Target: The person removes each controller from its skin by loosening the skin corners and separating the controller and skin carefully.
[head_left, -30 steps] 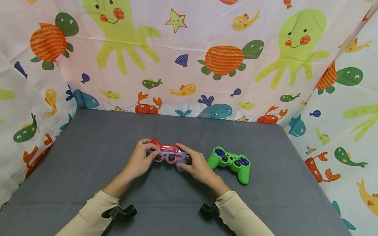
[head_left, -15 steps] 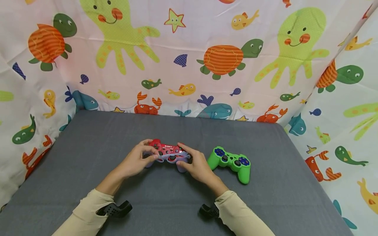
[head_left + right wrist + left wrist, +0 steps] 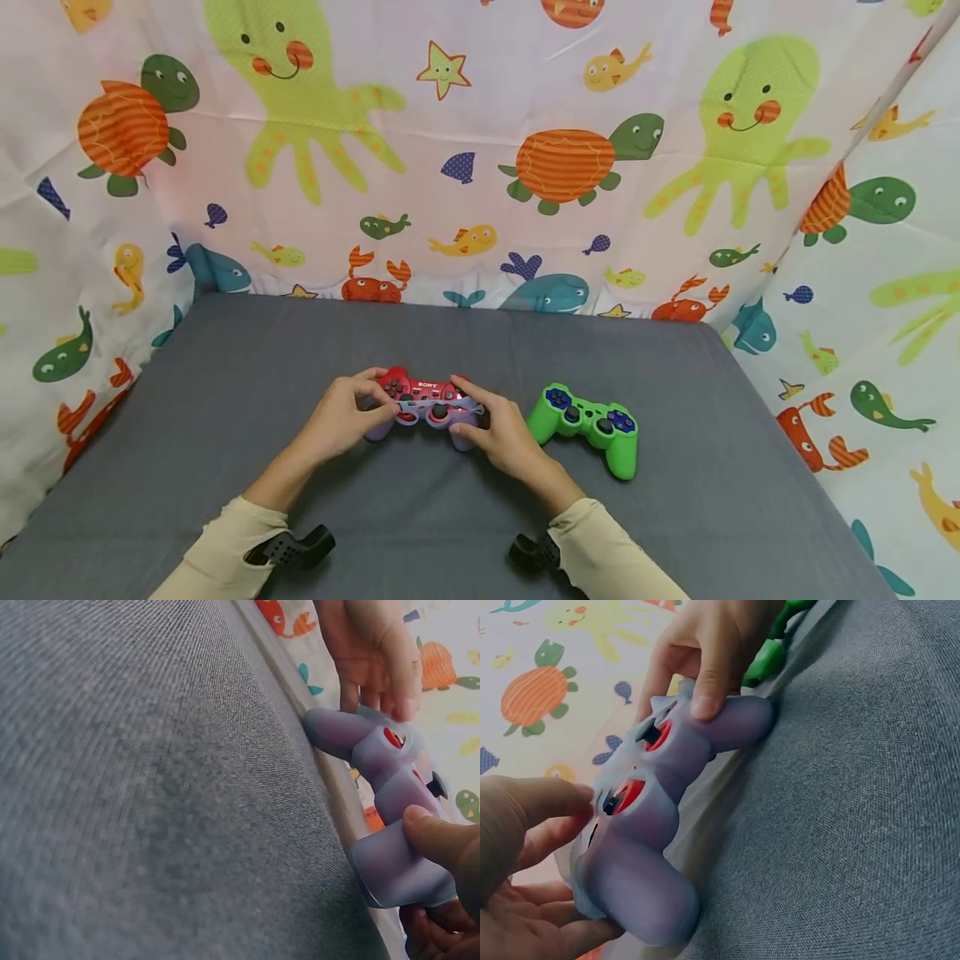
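Note:
A red game controller (image 3: 422,388) sits partly inside a translucent purple silicone cover (image 3: 462,439) in the head view, held between both hands. Its upper face with the buttons is bare, while the cover wraps the grips and the area round the thumbsticks. My left hand (image 3: 341,419) pinches the cover's edge at the left end, thumb on the near side. At the other end my right hand (image 3: 507,431) grips the covered handle, thumb on its near face. In the left wrist view the cover (image 3: 641,881) hides most of the controller; red shows round the sticks.
A green game controller (image 3: 585,421) with blue buttons lies just right of my right hand on the grey cloth-covered table (image 3: 420,533). A curtain (image 3: 480,100) printed with sea animals hangs behind and along both sides.
My left hand has shifted slightly left. More of the controller's red left face, with its direction buttons, now shows beside the fingers. The right hand has hardly moved; the head view has tilted slightly.

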Demonstrator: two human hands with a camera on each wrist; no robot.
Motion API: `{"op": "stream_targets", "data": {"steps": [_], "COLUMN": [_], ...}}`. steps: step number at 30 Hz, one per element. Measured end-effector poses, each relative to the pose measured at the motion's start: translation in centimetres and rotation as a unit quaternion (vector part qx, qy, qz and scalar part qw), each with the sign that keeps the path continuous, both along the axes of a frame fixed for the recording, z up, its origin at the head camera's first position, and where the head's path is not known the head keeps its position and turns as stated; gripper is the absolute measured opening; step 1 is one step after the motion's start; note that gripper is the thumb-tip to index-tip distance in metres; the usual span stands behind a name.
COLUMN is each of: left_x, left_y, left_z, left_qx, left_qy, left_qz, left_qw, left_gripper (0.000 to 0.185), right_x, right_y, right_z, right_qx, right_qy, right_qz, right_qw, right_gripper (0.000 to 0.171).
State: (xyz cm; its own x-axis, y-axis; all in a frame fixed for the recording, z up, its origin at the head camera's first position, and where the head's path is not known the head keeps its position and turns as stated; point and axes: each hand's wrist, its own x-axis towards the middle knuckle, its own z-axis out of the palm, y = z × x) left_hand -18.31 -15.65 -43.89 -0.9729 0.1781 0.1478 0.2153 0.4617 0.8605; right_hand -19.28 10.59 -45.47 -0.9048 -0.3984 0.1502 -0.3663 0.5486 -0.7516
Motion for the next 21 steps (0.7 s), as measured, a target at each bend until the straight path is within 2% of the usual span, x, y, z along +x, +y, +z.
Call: {"op": "stream_targets", "data": {"steps": [4, 7, 10, 14, 21], "left_x": [-0.12, -0.20, -0.13, 0.08, 0.18], "left_y": [0.15, 0.36, 0.48, 0.61, 0.39], "left_z": [-0.57, -0.65, -0.38, -0.05, -0.35], "left_qx": [0.050, 0.056, 0.034, 0.011, -0.017], "left_qy": [0.000, 0.005, 0.000, -0.018, -0.039], "left_qz": [0.021, 0.037, 0.050, 0.050, 0.021], "left_qw": [0.9985, 0.9977, 0.9982, 0.9985, 0.9989], "left_gripper": [0.016, 0.021, 0.025, 0.028, 0.035], "right_x": [0.17, 0.18, 0.12, 0.05, 0.52], "right_y": [0.01, -0.04, -0.14, -0.20, -0.22], "right_z": [-0.10, -0.01, 0.20, 0.24, 0.17], "right_qx": [0.003, 0.006, 0.014, 0.022, 0.018], "right_qy": [0.006, 0.015, 0.025, 0.038, 0.031], "right_qz": [0.005, 0.005, 0.004, 0.005, 0.013], "right_qw": [1.000, 1.000, 1.000, 0.999, 0.999], "right_gripper": [0.069, 0.070, 0.070, 0.069, 0.067]}}
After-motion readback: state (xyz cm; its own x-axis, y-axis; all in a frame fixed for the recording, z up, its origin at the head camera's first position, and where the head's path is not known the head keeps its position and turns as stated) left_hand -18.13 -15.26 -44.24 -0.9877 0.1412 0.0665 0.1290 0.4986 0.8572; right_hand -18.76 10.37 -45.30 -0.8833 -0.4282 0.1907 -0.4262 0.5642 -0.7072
